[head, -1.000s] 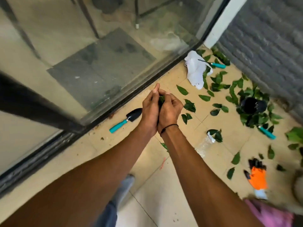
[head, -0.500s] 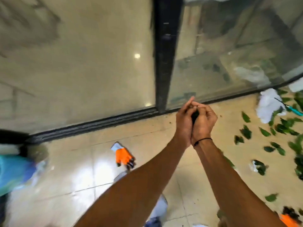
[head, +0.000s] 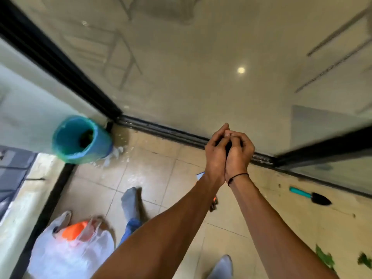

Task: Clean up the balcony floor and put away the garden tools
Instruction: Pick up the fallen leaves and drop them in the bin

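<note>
My left hand (head: 216, 156) and my right hand (head: 239, 154) are cupped together in front of me over the tiled floor. A dark bunch of leaves (head: 228, 147), barely visible in the gap, is held between the palms. A teal bin (head: 80, 139) lined with a bag stands in the far left corner, with some leaves inside. A trowel (head: 311, 196) with a teal handle and black blade lies on the floor to the right. A few green leaves (head: 325, 258) lie at the lower right.
A glass sliding door with a black frame (head: 181, 135) runs behind my hands. A white plastic bag (head: 68, 256) holding something orange sits at lower left. My feet in grey socks (head: 129, 200) stand on the tiles. A low parapet (head: 22, 218) borders the left.
The view has swung left, away from the leaf-strewn patch toward the corner with the teal bin. My cupped hands stay together around the leaves.
</note>
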